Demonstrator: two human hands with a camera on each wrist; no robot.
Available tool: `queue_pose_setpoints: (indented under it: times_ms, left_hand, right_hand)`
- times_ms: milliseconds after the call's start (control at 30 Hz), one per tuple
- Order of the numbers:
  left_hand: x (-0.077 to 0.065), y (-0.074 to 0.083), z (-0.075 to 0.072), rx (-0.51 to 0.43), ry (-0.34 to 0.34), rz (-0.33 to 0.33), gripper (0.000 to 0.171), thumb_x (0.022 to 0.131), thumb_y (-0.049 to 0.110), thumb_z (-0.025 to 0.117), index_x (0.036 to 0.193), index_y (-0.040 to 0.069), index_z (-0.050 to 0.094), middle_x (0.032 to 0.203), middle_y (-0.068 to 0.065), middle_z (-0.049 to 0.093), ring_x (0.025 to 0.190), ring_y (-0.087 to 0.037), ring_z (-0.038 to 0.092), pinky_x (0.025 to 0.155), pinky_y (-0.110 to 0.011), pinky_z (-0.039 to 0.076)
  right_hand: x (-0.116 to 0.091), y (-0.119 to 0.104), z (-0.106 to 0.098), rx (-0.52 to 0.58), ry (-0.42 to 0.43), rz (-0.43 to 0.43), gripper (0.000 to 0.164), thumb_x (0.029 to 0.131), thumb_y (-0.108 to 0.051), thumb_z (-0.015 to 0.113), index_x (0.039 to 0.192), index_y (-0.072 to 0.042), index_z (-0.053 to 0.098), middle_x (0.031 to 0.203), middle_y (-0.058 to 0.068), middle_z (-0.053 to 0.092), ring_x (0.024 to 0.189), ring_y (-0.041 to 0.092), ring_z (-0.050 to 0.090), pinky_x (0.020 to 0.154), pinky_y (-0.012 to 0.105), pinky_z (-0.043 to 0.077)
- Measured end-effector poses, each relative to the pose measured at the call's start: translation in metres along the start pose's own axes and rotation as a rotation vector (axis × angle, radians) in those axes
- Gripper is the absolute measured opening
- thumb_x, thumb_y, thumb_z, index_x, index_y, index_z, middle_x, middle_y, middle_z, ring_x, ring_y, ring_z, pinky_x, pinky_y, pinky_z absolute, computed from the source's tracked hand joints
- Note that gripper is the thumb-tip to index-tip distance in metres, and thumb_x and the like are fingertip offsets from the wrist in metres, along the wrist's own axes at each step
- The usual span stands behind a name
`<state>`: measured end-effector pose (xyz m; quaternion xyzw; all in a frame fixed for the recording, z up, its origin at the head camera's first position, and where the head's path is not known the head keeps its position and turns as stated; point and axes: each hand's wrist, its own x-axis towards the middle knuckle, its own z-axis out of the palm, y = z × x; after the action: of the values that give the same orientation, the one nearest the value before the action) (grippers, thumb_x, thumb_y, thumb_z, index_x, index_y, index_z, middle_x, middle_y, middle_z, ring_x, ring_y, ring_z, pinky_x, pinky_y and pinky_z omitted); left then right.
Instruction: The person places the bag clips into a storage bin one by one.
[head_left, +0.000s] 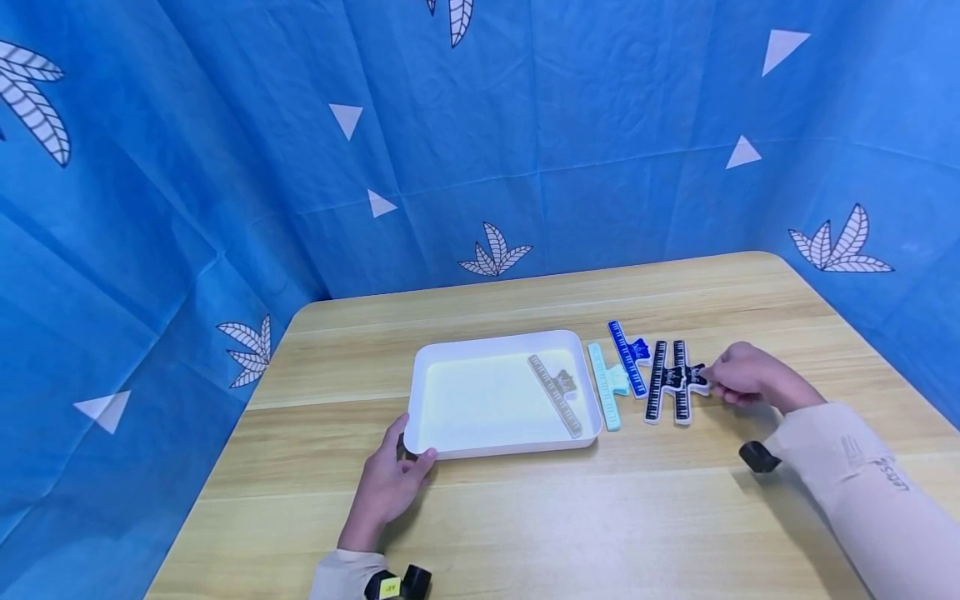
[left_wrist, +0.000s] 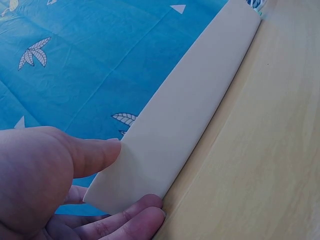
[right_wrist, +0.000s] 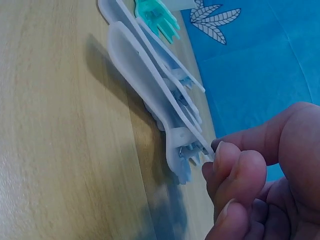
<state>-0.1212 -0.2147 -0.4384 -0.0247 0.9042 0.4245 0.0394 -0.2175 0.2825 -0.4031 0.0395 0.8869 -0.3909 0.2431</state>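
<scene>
My left hand point(head_left: 390, 479) grips the near left corner of a shallow white tray point(head_left: 487, 452), thumb at the rim and fingertips low against its wall point(left_wrist: 170, 120). Inside the tray, toward its right end, lies a greyish-brown clip point(head_left: 555, 396) with a piano-key pattern. At the right of the row of clips, my right hand point(head_left: 750, 375) pinches the handle of a black piano-key clip point(head_left: 682, 400) between thumb and fingers. In the right wrist view this clip point(right_wrist: 145, 80) stands tilted on its edge, its metal spring showing. Another black clip point(head_left: 656, 392) sits right beside it.
Between the tray and the black clips lie a mint-green clip point(head_left: 606, 387) and a dark blue clip point(head_left: 628, 358). The wooden table point(head_left: 570, 525) carries all of them. Blue patterned cloth point(head_left: 450, 125) hangs behind the table.
</scene>
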Motion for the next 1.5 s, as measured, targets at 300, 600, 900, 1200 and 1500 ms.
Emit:
queue_pose_setpoints:
  times_ms: [300,600,900,1200,1500]
  left_hand:
    - [0.0,-0.001,0.0,-0.008,0.001,-0.005,0.076,0.086,0.039,0.06,0.145,0.014,0.018,0.08,-0.002,0.064,0.067,-0.009,0.061,0.069,-0.033,0.041]
    - [0.0,0.0,-0.001,-0.032,0.012,-0.005,0.077,0.085,0.038,0.062,0.145,0.014,0.02,0.112,-0.013,0.057,0.068,-0.01,0.062,0.068,-0.032,0.043]
    - [0.0,0.0,-0.001,-0.024,0.009,0.009,0.074,0.086,0.036,0.061,0.144,0.014,0.021,0.094,-0.008,0.064,0.067,-0.01,0.062,0.068,-0.033,0.042]
    - [0.0,0.0,-0.002,-0.029,-0.002,0.012,0.075,0.086,0.038,0.061,0.144,0.014,0.02,0.079,-0.003,0.065,0.065,-0.011,0.062,0.067,-0.033,0.041]
    - [-0.001,0.002,-0.001,-0.033,-0.001,0.01,0.074,0.086,0.037,0.061,0.144,0.014,0.02,0.084,-0.005,0.064,0.065,-0.011,0.062,0.065,-0.032,0.041]
  right_hand:
    - [-0.001,-0.002,-0.003,-0.007,0.001,-0.003,0.023,0.091,-0.014,0.046,0.079,0.001,0.059,0.06,0.001,0.055,0.05,0.01,0.048,0.049,0.026,0.043]
    - [-0.001,-0.003,-0.006,0.0,0.023,-0.023,0.025,0.089,-0.014,0.046,0.073,0.0,0.059,0.056,-0.001,0.053,0.046,0.008,0.046,0.046,0.024,0.042]
    - [-0.003,-0.006,-0.009,0.018,0.026,-0.024,0.025,0.092,-0.015,0.046,0.079,0.004,0.058,0.057,0.0,0.052,0.046,0.008,0.045,0.046,0.024,0.041]
    - [-0.002,-0.006,-0.012,-0.011,0.048,-0.023,0.031,0.092,-0.018,0.045,0.067,-0.003,0.057,0.053,-0.002,0.049,0.046,0.009,0.044,0.046,0.025,0.04]
    - [-0.004,-0.009,-0.011,-0.003,0.076,-0.022,0.033,0.091,-0.018,0.045,0.066,-0.001,0.058,0.05,-0.003,0.047,0.045,0.009,0.045,0.046,0.025,0.04]
